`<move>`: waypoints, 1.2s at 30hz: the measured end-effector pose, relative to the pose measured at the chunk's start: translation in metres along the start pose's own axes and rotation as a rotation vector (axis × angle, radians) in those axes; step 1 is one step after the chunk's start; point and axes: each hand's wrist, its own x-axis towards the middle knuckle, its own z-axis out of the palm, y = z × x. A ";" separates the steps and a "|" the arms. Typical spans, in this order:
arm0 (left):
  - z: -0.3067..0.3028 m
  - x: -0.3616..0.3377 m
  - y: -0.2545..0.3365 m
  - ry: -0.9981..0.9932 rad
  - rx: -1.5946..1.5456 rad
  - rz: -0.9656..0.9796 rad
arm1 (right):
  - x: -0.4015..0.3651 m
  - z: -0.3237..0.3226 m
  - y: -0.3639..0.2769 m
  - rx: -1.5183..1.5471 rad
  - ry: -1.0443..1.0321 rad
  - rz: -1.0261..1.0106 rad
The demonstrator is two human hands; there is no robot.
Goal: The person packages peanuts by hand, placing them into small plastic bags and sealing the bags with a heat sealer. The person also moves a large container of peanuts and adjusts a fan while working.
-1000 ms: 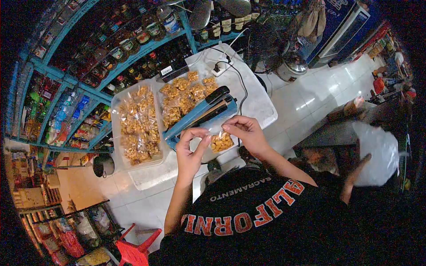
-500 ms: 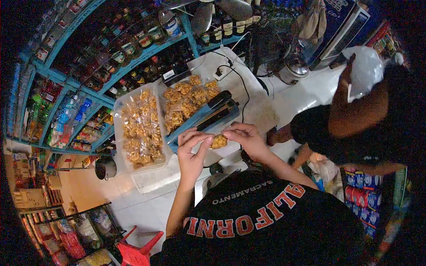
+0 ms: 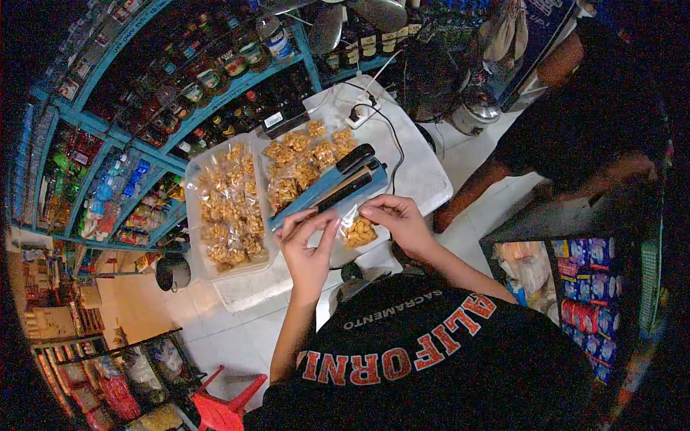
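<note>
Between my two hands is a small clear plastic bag of golden-brown snack pieces (image 3: 359,232). The thumb and fingers of my left hand (image 3: 305,241) pinch its upper left edge, and my right hand (image 3: 401,224) pinches the upper right. The snack pieces hang at the bottom of the bag. Just beyond my hands lies a blue heat sealer (image 3: 327,188) with a black-ended arm, slanting across the table. Behind it are more filled snack bags (image 3: 298,154). To the left stands a clear plastic tub (image 3: 192,219) packed with similar bags.
The white table (image 3: 424,165) carries a power strip (image 3: 357,118) with a black cord. Blue shelves (image 3: 237,90) of bottles rise behind. Another person (image 3: 575,122) stands at the right, near a rack of packets (image 3: 589,287). A red stool (image 3: 223,402) is at lower left.
The snack bag has tipped down between my hands, so more of its front shows. The other person has moved up and back, and the white plastic bag they carried is out of sight.
</note>
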 end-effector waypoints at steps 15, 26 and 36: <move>0.007 -0.004 -0.005 -0.165 -0.271 -0.109 | -0.005 -0.001 0.002 0.013 -0.009 0.027; 0.008 0.002 -0.011 -0.180 -0.252 -0.059 | -0.003 0.005 0.000 0.027 -0.060 0.109; 0.006 0.017 -0.034 -0.236 -0.350 -0.038 | 0.010 -0.014 0.013 -0.123 0.079 0.021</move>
